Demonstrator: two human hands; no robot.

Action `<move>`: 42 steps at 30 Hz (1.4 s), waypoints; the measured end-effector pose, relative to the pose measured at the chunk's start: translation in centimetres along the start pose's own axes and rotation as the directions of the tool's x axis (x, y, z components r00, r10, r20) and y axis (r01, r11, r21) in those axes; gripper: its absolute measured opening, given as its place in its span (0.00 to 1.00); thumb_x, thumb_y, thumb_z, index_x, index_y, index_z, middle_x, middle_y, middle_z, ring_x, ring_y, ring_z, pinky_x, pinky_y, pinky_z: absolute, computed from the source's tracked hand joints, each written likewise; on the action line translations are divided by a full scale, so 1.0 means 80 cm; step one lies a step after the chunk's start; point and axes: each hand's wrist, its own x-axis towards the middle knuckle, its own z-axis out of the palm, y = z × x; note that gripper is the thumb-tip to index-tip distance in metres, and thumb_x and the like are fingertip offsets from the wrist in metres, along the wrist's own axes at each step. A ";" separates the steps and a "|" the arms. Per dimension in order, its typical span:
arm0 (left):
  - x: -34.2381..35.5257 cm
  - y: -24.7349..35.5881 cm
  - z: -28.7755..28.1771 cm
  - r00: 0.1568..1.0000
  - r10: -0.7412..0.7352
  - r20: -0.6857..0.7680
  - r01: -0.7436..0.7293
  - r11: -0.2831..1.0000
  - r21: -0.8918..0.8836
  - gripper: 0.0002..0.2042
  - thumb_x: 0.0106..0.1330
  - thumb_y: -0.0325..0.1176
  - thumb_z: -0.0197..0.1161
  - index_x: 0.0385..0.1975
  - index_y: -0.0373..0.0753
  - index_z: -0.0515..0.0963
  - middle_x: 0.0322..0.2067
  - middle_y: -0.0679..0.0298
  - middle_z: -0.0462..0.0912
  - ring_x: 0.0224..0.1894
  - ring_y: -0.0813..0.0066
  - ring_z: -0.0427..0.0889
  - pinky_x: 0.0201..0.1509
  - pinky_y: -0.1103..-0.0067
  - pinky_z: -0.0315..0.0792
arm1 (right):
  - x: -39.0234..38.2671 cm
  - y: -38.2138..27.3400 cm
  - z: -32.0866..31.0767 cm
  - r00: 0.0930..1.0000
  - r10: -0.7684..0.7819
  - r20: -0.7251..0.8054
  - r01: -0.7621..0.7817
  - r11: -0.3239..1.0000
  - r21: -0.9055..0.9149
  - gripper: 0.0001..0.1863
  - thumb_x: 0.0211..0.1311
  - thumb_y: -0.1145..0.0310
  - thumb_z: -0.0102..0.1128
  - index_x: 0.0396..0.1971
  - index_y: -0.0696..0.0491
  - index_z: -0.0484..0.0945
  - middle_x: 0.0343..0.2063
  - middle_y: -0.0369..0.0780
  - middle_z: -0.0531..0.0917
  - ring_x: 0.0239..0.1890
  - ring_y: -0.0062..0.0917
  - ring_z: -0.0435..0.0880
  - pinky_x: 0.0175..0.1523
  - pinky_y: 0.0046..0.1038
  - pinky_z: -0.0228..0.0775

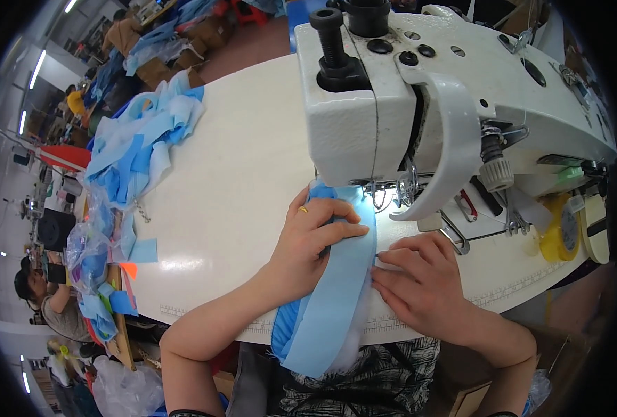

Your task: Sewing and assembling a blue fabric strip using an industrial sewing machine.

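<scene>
A light blue fabric strip [336, 299] runs from under the sewing machine [346, 132] down over the table's near edge. Darker blue gathered fabric [289, 320] shows along its left side, and a fluffy white layer [353, 333] along its right. My left hand [312, 233], with a ring on one finger, is closed over the strip just in front of the presser foot area, its fingertips pressing on the top layer. At the strip's right edge my right hand [423, 285] pinches the layers between thumb and fingers. The needle point itself is hard to make out.
A heap of blue and white fabric pieces [148, 139] lies on the left of the white table [239, 146]. Right of the machine are red-handled scissors [467, 206] and a yellow tape roll [560, 228]. A person [58, 299] sits farther left.
</scene>
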 end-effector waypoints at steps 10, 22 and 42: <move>0.000 -0.003 0.013 0.997 -0.058 -0.054 0.055 0.996 -0.063 0.12 0.56 0.24 0.74 0.41 0.42 0.88 0.45 0.66 0.84 0.53 0.67 0.82 0.69 0.62 0.65 | 0.003 -0.003 0.001 0.999 -0.041 0.000 0.041 0.999 -0.012 0.13 0.50 0.69 0.73 0.37 0.54 0.87 0.45 0.36 0.81 0.51 0.32 0.79 0.58 0.41 0.69; 0.002 0.002 0.007 1.000 -0.005 -0.015 0.006 0.999 0.032 0.16 0.53 0.17 0.66 0.41 0.42 0.88 0.49 0.64 0.85 0.57 0.63 0.81 0.69 0.59 0.64 | 0.003 -0.007 0.005 0.998 -0.048 -0.036 0.045 0.994 -0.097 0.14 0.47 0.69 0.72 0.36 0.53 0.86 0.46 0.36 0.80 0.48 0.33 0.80 0.58 0.40 0.68; 0.012 -0.019 0.002 0.999 0.011 0.042 -0.015 0.996 0.083 0.15 0.59 0.21 0.65 0.42 0.47 0.88 0.50 0.67 0.84 0.59 0.65 0.81 0.79 0.43 0.47 | 0.000 0.000 0.003 0.998 0.029 0.059 -0.024 0.996 -0.090 0.19 0.55 0.66 0.71 0.48 0.48 0.85 0.51 0.36 0.78 0.55 0.36 0.76 0.62 0.45 0.66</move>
